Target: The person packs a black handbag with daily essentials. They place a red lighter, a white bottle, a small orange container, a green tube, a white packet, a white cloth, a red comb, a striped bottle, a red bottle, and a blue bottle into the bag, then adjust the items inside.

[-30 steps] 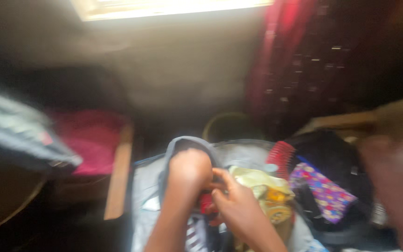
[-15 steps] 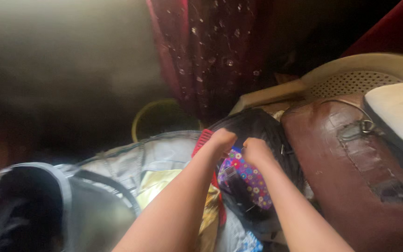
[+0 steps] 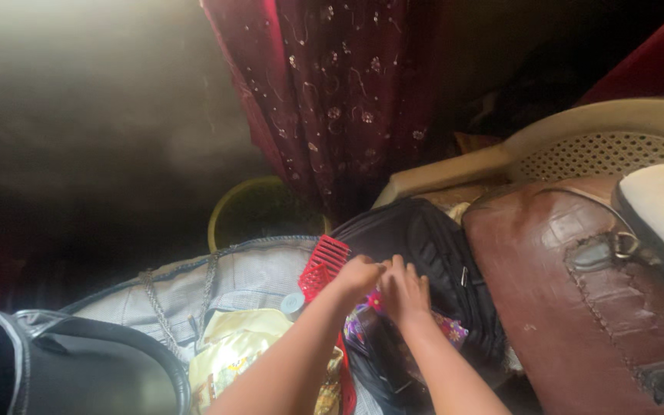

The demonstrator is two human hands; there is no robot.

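While both hands, left hand (image 3: 356, 275) and right hand (image 3: 405, 290), pinch one floral pouch (image 3: 447, 327) with closed fingers, one red comb (image 3: 323, 266) lies beside.

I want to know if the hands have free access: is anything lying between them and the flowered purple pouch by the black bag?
Nothing visible does. The left hand and right hand already rest on the flowered purple pouch at the black bag. The red comb lies just beside the left hand, not across the pouch.
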